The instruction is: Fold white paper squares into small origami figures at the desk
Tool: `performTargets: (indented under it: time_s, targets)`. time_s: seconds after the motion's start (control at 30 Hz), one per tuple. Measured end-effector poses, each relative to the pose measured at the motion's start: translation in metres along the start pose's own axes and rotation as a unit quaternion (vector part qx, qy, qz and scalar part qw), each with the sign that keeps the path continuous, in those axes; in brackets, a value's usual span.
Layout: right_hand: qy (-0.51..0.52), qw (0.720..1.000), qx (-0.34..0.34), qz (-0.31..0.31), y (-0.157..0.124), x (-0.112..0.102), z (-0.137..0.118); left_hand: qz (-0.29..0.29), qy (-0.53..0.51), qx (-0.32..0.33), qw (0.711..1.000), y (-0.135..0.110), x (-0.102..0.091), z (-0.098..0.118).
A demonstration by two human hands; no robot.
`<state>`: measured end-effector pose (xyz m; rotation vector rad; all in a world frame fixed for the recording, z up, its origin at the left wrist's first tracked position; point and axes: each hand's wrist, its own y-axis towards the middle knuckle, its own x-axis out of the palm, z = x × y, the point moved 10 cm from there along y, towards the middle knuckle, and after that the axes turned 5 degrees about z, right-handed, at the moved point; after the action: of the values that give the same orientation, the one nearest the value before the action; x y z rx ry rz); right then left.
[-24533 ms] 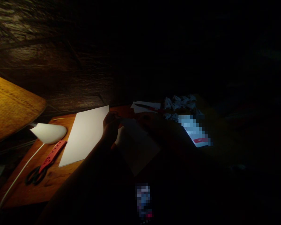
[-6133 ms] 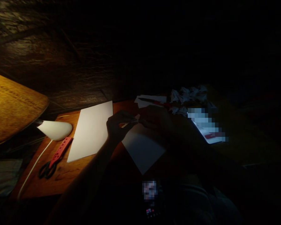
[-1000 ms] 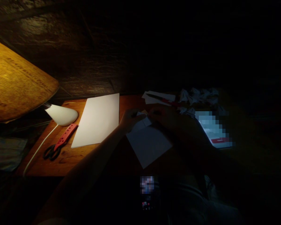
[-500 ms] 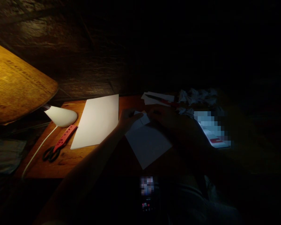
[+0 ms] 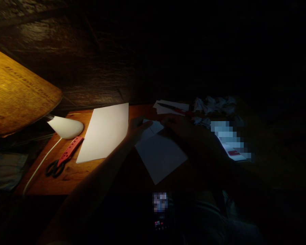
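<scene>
The scene is very dark, lit only from the left. A white sheet of paper [image 5: 162, 156] lies turned like a diamond on the wooden table [image 5: 73, 173], its far corner folded over. My left hand [image 5: 137, 127] pinches that folded corner with closed fingers. My right hand [image 5: 177, 125] rests in shadow on the same fold from the right, its fingers too dark to read. A second, flat white sheet [image 5: 104, 132] lies just left of my left hand.
A white lamp base [image 5: 65, 127] with its cord stands at the table's left, beside red-handled scissors [image 5: 63, 157]. The lampshade [image 5: 17, 98] fills the left edge. Paper scraps [image 5: 170, 107] and crumpled paper [image 5: 214, 103] lie at the back. A lit phone [image 5: 231, 143] lies at right.
Over the last second both hands stay on the paper's far corner and shift only slightly. Earlier the left hand held the corner raised; now the fold lies low on the sheet.
</scene>
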<state>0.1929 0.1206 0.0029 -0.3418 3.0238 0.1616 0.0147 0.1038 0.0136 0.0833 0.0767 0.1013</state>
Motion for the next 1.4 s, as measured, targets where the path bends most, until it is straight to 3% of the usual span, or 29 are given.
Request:
performTargets:
  time_s: [0.13, 0.63, 1.03, 1.4]
  targets:
    - [0.010, 1.000, -0.003, -0.012, 0.000, 0.001, -0.001, -0.011, 0.016, 0.034, 0.999, 0.000, 0.003, 0.006]
    - [0.049, 0.999, 0.021, -0.012, 0.000, 0.003, 0.003, 0.074, 0.023, 0.094, 0.993, 0.002, -0.017, 0.017]
    - [0.093, 0.996, 0.005, 0.012, 0.006, -0.004, 0.009, 0.097, 0.019, 0.098, 0.990, 0.003, -0.024, 0.016]
    - [0.128, 0.990, 0.036, 0.052, 0.007, -0.011, 0.012, 0.069, 0.009, 0.080, 0.994, 0.006, -0.019, 0.008]
